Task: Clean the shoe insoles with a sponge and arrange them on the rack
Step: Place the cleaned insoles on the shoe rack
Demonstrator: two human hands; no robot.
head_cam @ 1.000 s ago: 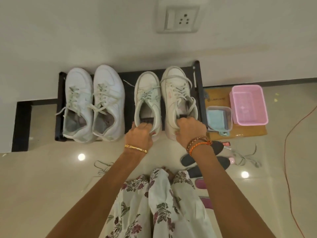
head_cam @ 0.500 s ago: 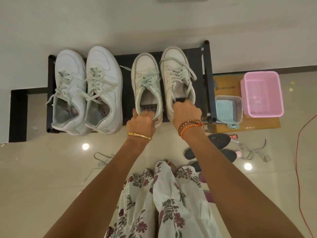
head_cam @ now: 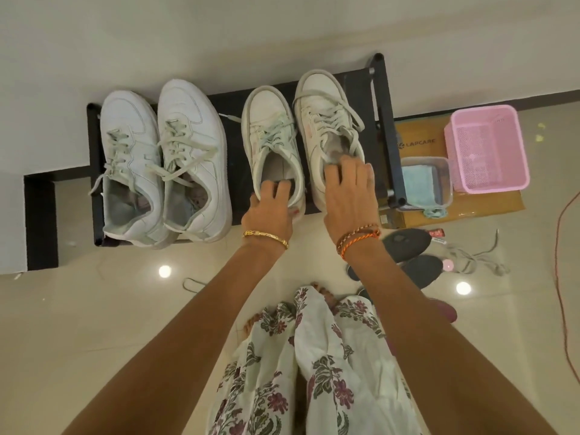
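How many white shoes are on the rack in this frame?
4. Two sit side by side at the left; two at the right, one under the left hand, one under the right hand.

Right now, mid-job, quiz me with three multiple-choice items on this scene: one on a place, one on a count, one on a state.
1. Where is the pink basket?
A. On the shoe rack
B. On the cardboard right of the rack
C. Inside a shoe

2. How many white sneakers sit on the shoe rack?
A. Two
B. Three
C. Four

3. What is the right hand doing?
A. Resting fingers spread on the rightmost sneaker
B. Holding a sponge
C. Hanging idle

Answers: 1 B, it stands on the cardboard; 2 C, two pairs in a row; 3 A, straight fingers lie over the sneaker's opening.
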